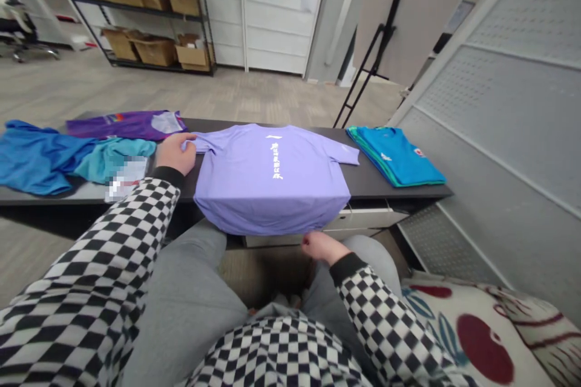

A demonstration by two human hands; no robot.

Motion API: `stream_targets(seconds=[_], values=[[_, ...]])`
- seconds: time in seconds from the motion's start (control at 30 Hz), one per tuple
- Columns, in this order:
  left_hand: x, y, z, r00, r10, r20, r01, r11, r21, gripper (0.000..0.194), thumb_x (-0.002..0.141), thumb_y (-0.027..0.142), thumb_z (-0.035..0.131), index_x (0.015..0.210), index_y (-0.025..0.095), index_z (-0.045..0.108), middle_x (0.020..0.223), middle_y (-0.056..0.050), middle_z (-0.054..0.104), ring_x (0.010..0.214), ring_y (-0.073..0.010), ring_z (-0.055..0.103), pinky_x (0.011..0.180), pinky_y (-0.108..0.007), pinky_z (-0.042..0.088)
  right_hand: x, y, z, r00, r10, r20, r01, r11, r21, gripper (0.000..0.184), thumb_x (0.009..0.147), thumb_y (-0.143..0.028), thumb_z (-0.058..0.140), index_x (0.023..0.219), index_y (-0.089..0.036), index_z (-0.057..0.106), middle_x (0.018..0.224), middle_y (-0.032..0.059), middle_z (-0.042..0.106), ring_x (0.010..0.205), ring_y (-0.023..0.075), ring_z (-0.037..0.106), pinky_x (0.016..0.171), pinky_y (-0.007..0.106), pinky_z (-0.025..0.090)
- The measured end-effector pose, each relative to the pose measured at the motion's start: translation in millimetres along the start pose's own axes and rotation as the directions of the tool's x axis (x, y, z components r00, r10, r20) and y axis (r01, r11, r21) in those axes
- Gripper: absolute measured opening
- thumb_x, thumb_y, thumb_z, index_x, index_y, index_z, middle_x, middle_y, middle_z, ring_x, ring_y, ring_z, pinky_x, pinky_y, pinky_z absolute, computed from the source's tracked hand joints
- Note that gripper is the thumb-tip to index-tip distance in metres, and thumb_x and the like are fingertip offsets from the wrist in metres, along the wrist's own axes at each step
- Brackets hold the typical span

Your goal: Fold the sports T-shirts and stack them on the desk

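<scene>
A lavender T-shirt (272, 175) with white printing down its middle lies spread on a dark table, its lower part hanging over the front edge. At its left sleeve is my left hand (176, 153), fingers pinched on the sleeve cloth. My right hand (323, 247) is curled into a fist just below the hanging hem, above my right thigh. No cloth shows inside that fist, and I cannot tell whether it touches the hem.
Blue (40, 157), teal (113, 158) and purple shirts (131, 126) lie loosely on the left. Folded blue and green shirts (394, 156) are stacked on the right. A grey panel (508, 133) borders the table's right end. Drawers (363, 219) sit under the front edge.
</scene>
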State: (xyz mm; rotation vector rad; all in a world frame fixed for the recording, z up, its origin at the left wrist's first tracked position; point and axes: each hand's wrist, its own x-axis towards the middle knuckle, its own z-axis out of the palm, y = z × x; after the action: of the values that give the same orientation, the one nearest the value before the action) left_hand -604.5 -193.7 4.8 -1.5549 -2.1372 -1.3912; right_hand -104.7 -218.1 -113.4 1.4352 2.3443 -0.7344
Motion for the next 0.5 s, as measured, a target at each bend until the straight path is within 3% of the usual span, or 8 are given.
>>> stream_targets(seconds=[0.07,0.17,0.2,0.27,0.3,0.37,0.43,0.5], values=[[-36.7,9.4,-13.9,0.989,0.055,-0.134,-0.063,0.997,-0.054,0.027,0.099,0.006,0.062,0.119,0.01,0.078,0.119,-0.006,0.082,0.119,-0.0223,0.073,0.119,-0.044,0.054,7.3,-9.6,20.9,0.998,-0.05,0.044,0.05,0.999,0.008,0.027,0.103,-0.03,0.068,0.113,-0.016,0.089,0.119,0.0198,0.086,0.111,0.0309,0.081,0.089,0.034,0.054],[-136.5,23.2,-29.6,0.967,0.078,-0.241,-0.114,0.983,-0.141,0.028,0.103,0.012,0.055,0.118,0.012,0.078,0.112,-0.006,0.081,0.113,-0.0214,0.075,0.113,-0.043,0.057,13.0,-30.7,55.5,0.983,-0.147,0.111,0.146,0.989,0.022,0.034,0.102,-0.031,0.069,0.128,-0.016,0.086,0.132,0.0214,0.084,0.12,0.0333,0.08,0.095,0.036,0.055],[-175.6,26.5,-30.7,0.971,0.015,-0.237,-0.061,0.98,-0.191,0.026,0.103,0.016,0.055,0.111,0.015,0.079,0.105,-0.006,0.081,0.106,-0.0222,0.076,0.107,-0.042,0.06,14.7,-38.1,66.6,0.974,-0.181,0.135,0.179,0.983,0.03,0.037,0.101,-0.031,0.071,0.132,-0.015,0.084,0.134,0.0218,0.083,0.122,0.0338,0.079,0.097,0.036,0.055],[-246.3,30.1,-24.6,0.969,-0.234,-0.081,0.206,0.943,-0.259,0.022,0.098,0.02,0.058,0.102,0.02,0.08,0.095,-0.006,0.08,0.096,-0.024,0.078,0.097,-0.04,0.062,20.0,-53.4,86.9,0.955,-0.24,0.175,0.235,0.971,0.049,0.044,0.099,-0.031,0.074,0.14,-0.015,0.081,0.14,0.0218,0.081,0.128,0.0336,0.078,0.101,0.036,0.055],[-272.8,30.4,-17.9,0.918,-0.385,0.092,0.395,0.881,-0.259,0.018,0.094,0.02,0.061,0.097,0.022,0.079,0.089,-0.005,0.08,0.091,-0.0252,0.078,0.094,-0.039,0.062,24.1,-61.5,96.1,0.947,-0.262,0.188,0.255,0.965,0.059,0.047,0.1,-0.031,0.073,0.144,-0.014,0.078,0.143,0.0216,0.079,0.131,0.033,0.076,0.104,0.035,0.054],[-302.4,28.2,0.1,0.674,-0.557,0.486,0.711,0.668,-0.22,0.016,0.085,0.018,0.075,0.099,0.024,0.079,0.099,-0.008,0.084,0.11,-0.0304,0.08,0.105,-0.039,0.06,34.4,-78.5,112.4,0.938,-0.281,0.205,0.272,0.96,0.071,0.052,0.103,-0.032,0.071,0.151,-0.014,0.073,0.146,0.0207,0.078,0.135,0.0313,0.075,0.106,0.034,0.053],[-304.3,22.8,21.1,0.473,-0.636,0.61,0.867,0.46,-0.193,0.031,0.076,0.014,0.087,0.104,0.024,0.078,0.111,-0.013,0.085,0.131,-0.0356,0.075,0.115,-0.04,0.054,44.9,-94.4,126.9,0.938,-0.271,0.218,0.263,0.963,0.065,0.054,0.107,-0.033,0.065,0.157,-0.013,0.069,0.144,0.0201,0.079,0.135,0.0295,0.075,0.106,0.033,0.053],[-292.0,15.6,42.6,0.392,-0.7,0.596,0.92,0.31,-0.242,0.042,0.075,0.014,0.093,0.113,0.021,0.076,0.119,-0.016,0.083,0.138,-0.0383,0.071,0.117,-0.043,0.053,52.4,-105.2,139.8,0.938,-0.249,0.239,0.247,0.968,0.041,0.053,0.11,-0.031,0.061,0.159,-0.012,0.067,0.141,0.0198,0.08,0.133,0.028,0.076,0.105,0.032,0.054]])
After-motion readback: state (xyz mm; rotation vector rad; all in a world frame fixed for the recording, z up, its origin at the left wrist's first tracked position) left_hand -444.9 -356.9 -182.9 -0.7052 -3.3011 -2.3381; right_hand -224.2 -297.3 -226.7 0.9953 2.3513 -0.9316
